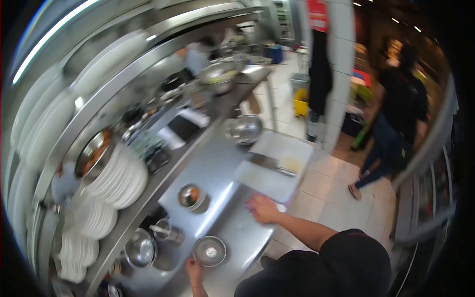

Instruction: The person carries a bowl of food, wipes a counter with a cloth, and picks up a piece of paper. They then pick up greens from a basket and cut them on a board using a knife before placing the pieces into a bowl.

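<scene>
My left hand is at the near edge of a round metal bowl, its closed fingers at the rim. The bowl holds something small and pale. My right hand rests low over the steel counter, beside the corner of a white cutting board. Its fingers are bent round something pinkish, too blurred to name. On the boards lie a wide metal blade and a patch of yellowish food.
A metal container with orange food stands on the counter. Empty metal bowls sit near the boards. Stacked white plates fill the shelf at left. A person in dark clothes stands at right, beyond a tiled pillar.
</scene>
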A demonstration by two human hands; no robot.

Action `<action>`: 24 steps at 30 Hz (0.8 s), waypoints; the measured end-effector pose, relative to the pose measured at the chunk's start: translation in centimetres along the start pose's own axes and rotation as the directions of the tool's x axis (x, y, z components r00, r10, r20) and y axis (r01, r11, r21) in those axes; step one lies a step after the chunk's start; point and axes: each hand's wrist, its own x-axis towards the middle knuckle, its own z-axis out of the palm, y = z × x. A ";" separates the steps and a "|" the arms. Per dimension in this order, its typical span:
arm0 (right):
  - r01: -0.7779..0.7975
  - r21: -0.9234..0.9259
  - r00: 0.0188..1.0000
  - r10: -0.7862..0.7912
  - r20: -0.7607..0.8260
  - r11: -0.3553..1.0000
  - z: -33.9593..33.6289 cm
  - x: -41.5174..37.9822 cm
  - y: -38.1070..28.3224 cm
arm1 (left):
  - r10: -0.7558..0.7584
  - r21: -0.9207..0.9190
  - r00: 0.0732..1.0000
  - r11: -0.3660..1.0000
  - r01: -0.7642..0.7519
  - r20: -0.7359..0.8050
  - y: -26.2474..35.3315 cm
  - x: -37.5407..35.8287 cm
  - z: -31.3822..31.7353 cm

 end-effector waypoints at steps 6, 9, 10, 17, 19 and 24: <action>-0.308 0.451 0.915 0.131 0.382 0.838 -2.4 -7.4 -1.3 | 0.081 -0.168 0.948 0.985 -0.029 0.308 6.1 -4.3 9.4; -0.305 0.555 0.938 0.144 0.315 0.774 -4.0 -14.5 -1.3 | 0.033 -0.121 0.846 0.992 0.037 0.532 8.5 -8.5 15.5; -0.318 0.578 0.947 0.230 0.223 0.752 -4.4 -17.3 -0.7 | 0.039 -0.108 0.828 0.994 0.026 0.560 9.4 -10.7 17.9; -0.461 0.756 0.693 0.721 -0.021 0.465 -12.8 -38.5 4.1 | 0.004 0.016 0.435 0.999 -0.043 0.901 7.5 -23.5 32.1; -0.486 0.742 0.599 0.795 -0.101 0.461 -14.2 -45.4 5.0 | -0.064 0.067 0.278 0.998 -0.002 0.959 6.6 -29.0 35.3; -0.610 0.656 0.366 0.892 -0.264 0.445 -18.9 -64.0 2.1 | -0.280 0.274 0.003 0.937 -0.214 0.960 4.1 -41.2 40.2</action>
